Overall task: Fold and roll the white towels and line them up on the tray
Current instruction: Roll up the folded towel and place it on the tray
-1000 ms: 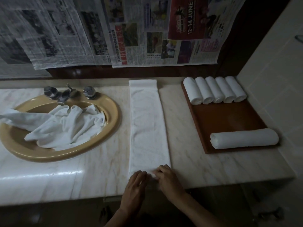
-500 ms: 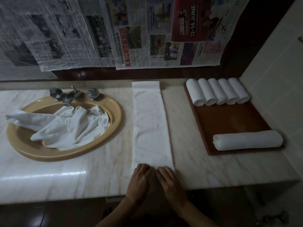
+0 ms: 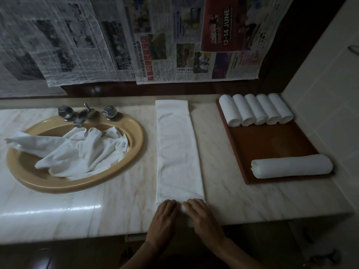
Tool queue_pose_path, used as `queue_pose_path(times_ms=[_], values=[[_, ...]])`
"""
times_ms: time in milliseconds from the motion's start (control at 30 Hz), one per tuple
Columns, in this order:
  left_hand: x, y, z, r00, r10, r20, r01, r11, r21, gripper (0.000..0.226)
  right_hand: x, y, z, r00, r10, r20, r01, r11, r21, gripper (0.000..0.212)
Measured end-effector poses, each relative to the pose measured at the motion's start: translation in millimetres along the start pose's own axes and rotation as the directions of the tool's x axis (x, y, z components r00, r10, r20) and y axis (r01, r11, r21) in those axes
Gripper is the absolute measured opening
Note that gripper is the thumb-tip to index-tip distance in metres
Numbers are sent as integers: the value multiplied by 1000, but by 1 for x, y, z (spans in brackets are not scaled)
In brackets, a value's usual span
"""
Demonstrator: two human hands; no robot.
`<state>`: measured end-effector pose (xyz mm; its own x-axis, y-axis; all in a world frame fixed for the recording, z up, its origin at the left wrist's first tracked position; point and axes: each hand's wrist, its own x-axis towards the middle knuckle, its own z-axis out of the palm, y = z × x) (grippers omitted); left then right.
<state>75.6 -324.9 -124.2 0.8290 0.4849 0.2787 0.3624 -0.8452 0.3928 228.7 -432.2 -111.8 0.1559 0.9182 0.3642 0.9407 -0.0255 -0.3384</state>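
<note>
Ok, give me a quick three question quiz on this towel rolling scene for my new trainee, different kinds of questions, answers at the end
1. How many rolled towels lie side by side at the far end of the tray?
2. True or false: the unfolded towels are piled in the sink.
3. Which end of the folded towel strip do the left hand and right hand press on? A) the far end B) the near end C) the middle

Key: 1. Five; a sixth, longer roll lies crosswise at the near end. 2. True. 3. B.
</note>
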Motion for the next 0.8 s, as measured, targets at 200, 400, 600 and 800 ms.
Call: queue_pose_path(times_ms=[200, 400, 600, 800], values=[[25, -1, -13, 999, -13, 31, 13, 1000, -2, 28, -26, -5, 14, 999, -50, 15, 52, 982, -180, 42], [39, 4, -24, 999, -48, -4, 48, 999, 1, 21, 5, 1, 16, 995, 84, -59, -87, 995, -54, 43], [2, 12, -15, 1000, -24, 15, 24, 1000, -15, 51, 8, 3, 13, 990, 143, -14, -143, 989, 22, 36], [-20, 10, 2, 1000, -3, -21, 3, 1000, -5, 65, -6, -5, 2, 998, 67, -18, -67, 998, 16, 38]])
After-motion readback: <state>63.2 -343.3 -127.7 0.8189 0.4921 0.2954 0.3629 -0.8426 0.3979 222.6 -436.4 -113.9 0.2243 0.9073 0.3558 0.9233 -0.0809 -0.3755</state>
